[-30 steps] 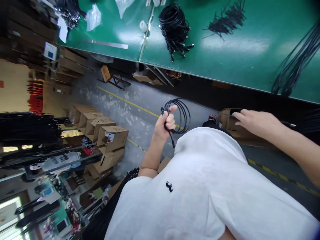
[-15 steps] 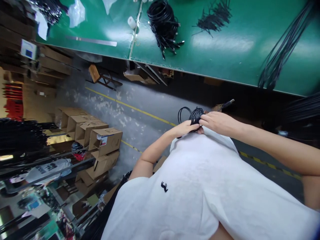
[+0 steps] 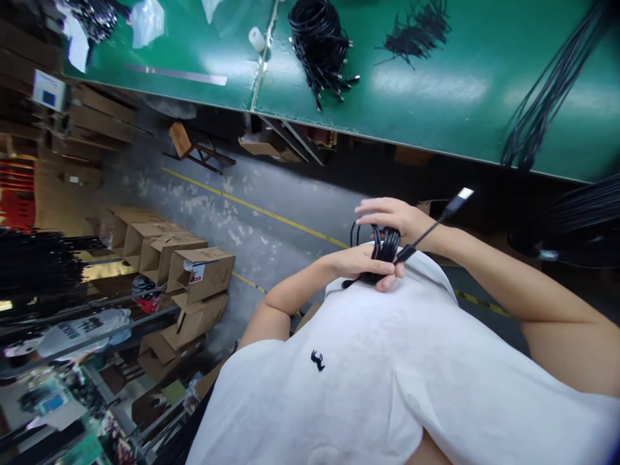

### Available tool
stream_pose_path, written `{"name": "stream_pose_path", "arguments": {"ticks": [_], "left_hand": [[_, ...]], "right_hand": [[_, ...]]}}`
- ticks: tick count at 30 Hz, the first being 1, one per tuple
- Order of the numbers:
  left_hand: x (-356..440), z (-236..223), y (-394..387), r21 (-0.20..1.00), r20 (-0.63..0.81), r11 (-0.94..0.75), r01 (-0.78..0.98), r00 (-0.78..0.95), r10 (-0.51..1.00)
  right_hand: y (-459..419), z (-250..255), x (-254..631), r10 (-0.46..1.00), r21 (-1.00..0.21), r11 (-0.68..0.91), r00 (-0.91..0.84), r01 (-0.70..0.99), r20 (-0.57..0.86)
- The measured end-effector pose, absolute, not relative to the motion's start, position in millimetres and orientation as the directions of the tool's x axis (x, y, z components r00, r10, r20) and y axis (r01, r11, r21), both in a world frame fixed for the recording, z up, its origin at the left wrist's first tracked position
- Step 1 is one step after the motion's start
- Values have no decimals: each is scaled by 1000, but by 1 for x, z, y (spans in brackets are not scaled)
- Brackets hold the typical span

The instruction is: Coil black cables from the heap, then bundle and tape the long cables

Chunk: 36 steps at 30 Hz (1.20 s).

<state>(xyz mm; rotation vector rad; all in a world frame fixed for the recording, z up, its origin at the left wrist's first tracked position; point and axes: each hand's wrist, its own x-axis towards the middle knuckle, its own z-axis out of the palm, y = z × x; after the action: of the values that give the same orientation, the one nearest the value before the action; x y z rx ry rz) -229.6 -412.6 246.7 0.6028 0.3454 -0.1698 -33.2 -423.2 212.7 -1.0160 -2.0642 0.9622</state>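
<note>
A coiled black cable [image 3: 386,246] is in front of my white shirt. My left hand [image 3: 361,261] is closed around the lower part of the coil, thumb across it. The cable's free end, with a metal-tipped USB plug [image 3: 456,202], sticks out to the upper right. Just behind and above the coil is my right hand [image 3: 402,218], its fingers stretched out to the left over the loops. Whether its fingertips touch the cable I cannot tell.
Ahead is a green table [image 3: 436,123]. On it lie a bundle of black cables [image 3: 320,48], a pile of short black ties [image 3: 419,35], long black cables [image 3: 547,103] and a metal ruler [image 3: 179,74]. Cardboard boxes [image 3: 206,274] and a wooden stool [image 3: 181,139] stand on the floor at left.
My right hand has gone from pinching at the coil to stretched fingers above it. The coil has turned, and the plug end now shows in front of the right hand.
</note>
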Motion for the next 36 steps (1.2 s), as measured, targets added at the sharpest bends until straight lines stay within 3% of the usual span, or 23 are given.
{"name": "stream_pose_path", "arguments": {"ticks": [2,5,7,9,10,12,16,19,21,23,26,28,30,31,33,36], "left_hand": [[-236,253,-411,556,-371,789,262,927,-47],[-250,262,-397,587,-430,806,70,871,237],[-256,264,-387,593,-473,796,-123,747,467],[-257,264,-381,576,-520,772,-268,609,599],[-256,263,-380,562,-547,763,-319,548,633],[-253,259,-384,543,-592,735,-406,437,678],[-242,243,-400,629,-571,584,-513,204,795],[-231,228,-407,754,-472,429,-498,44,881],[-226,221,-408,797,-428,382,-468,9,904],[-226,220,-406,807,-404,365,-465,16,914],[-236,227,-399,767,-414,404,-498,97,905],[-246,232,-395,711,-479,528,-465,231,847],[-254,235,-392,640,-557,684,-350,403,727],[-257,235,-391,603,-586,747,-281,479,654],[-260,233,-389,540,-615,821,-184,579,535],[-260,230,-382,474,-612,862,-181,636,470]], "right_hand": [[-410,215,-42,803,-895,383,-560,227,202],[-414,203,-60,959,-998,-67,-277,-9,-62],[-420,193,-76,923,-852,-384,-131,-357,-361],[-422,186,-91,814,-565,-509,-150,-649,-562],[-419,185,-96,776,-445,-512,-173,-735,-606],[-411,184,-100,760,-339,-452,-158,-825,-630],[-397,190,-105,782,-353,-366,-79,-861,-618],[-397,196,-125,676,-226,-372,-96,-900,-730],[-397,199,-141,616,-149,-372,-124,-916,-778],[-396,199,-149,617,-171,-379,-111,-909,-779],[-389,192,-137,685,-345,-473,-92,-810,-723],[-382,186,-116,770,-592,-503,-15,-630,-638],[-376,182,-94,897,-874,-411,55,-260,-439],[-373,181,-84,950,-951,-309,32,-22,-309],[-369,183,-70,982,-915,-83,-122,394,-142],[-364,187,-60,955,-748,89,-269,658,-122]]}}
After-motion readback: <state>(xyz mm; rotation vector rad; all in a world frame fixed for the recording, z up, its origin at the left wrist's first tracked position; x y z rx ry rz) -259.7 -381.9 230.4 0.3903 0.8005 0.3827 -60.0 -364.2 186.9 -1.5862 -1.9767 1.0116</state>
